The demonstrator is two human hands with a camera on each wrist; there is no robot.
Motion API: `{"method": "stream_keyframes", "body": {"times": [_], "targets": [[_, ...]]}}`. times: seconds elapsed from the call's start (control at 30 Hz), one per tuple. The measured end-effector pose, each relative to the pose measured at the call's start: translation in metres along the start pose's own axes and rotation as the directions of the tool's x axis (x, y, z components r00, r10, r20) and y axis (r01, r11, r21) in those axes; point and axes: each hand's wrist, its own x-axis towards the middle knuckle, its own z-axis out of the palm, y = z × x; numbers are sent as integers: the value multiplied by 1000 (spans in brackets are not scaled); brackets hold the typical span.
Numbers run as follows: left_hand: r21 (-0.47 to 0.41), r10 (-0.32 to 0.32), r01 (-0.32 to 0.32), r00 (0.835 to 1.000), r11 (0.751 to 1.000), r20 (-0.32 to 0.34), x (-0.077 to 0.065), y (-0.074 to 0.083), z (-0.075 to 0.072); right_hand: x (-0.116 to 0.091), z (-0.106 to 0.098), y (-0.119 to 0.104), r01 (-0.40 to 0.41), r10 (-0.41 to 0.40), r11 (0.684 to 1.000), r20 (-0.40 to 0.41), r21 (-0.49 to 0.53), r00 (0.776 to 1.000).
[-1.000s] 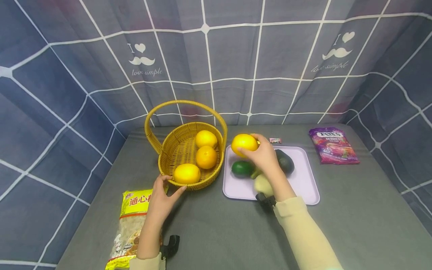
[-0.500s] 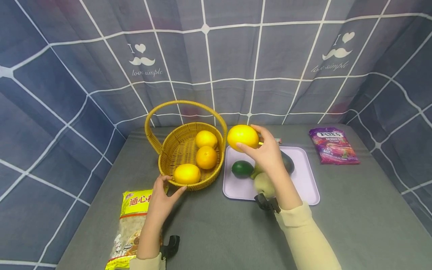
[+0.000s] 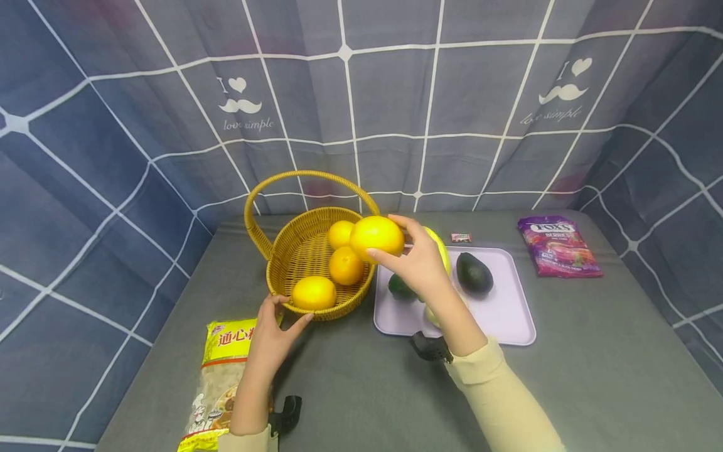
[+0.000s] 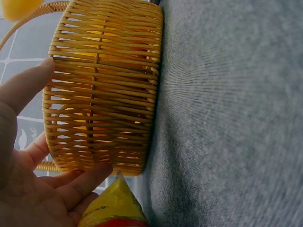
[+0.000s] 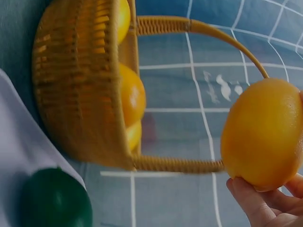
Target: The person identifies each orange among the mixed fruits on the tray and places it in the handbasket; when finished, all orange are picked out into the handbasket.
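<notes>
My right hand [image 3: 420, 260] pinches a yellow lemon [image 3: 376, 237] between thumb and fingers, raised at the right side of the wicker basket [image 3: 305, 248]. In the head view the lemon overlaps the basket's right rim and the foot of its handle. Inside lie two more lemons, one in front [image 3: 314, 293] and one behind, partly hidden [image 3: 339, 235], with an orange [image 3: 346, 266] between them. My left hand [image 3: 273, 333] holds the basket's front rim; in the left wrist view its thumb touches the rim and other fingers lie along the woven wall [image 4: 102, 90].
A lilac tray [image 3: 511, 314] right of the basket bears an avocado [image 3: 474, 274], a dark green fruit [image 3: 400, 287] and partly hidden produce. A pasta bag [image 3: 223, 376] lies under my left forearm. A purple candy bag [image 3: 559, 246] and a small wrapped candy [image 3: 460, 238] lie farther right.
My right hand has lifted the lemon from over the tray and carried it left to the basket's right rim. The left hand has stayed on the basket's front rim.
</notes>
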Motion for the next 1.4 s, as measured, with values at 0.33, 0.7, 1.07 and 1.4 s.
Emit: {"method": "stream_keyframes", "body": {"times": [0.33, 0.7, 1.07, 1.4], "targets": [[-3, -3, 3, 1000, 1000, -5, 1, 1, 1, 6, 44, -4, 53, -51, 998, 81, -27, 995], [18, -11, 11, 1000, 1000, -4, 1, 3, 1, 17, 99, 1, 61, -39, 992, 189, -110, 981], [22, -13, 14, 1000, 1000, -14, 0, 4, 1, 25, 136, 8, 100, -60, 979, 220, -175, 974], [24, -3, 3, 1000, 1000, -18, 0, 4, 1, 27, 142, 21, 92, -55, 982, 218, -163, 974]]}}
